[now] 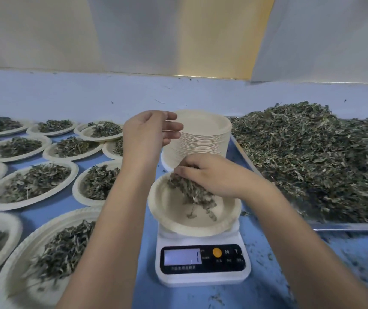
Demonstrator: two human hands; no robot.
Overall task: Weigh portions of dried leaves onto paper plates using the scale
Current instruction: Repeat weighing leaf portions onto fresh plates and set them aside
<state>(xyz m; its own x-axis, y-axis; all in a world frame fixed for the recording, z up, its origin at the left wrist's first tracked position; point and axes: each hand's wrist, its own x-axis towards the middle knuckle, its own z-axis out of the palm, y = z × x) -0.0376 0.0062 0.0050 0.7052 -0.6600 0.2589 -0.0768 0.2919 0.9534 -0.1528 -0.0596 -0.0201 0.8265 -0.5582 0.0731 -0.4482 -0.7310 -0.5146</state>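
Paper plate [174,221] under crinkled dried leaves [188,191] in right hand [214,177]

The scene is seen through a single wide-angle camera worn on the head, aimed forward and down across the table [261,259]. The scale [202,259] is framed close at lower centre, and the wall [134,41] is caught along the top.

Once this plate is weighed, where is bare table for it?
Bare blue table lies behind the filled plates. Another patch, with leaf crumbs, is right of the scale, before the tray. The left side is crowded.
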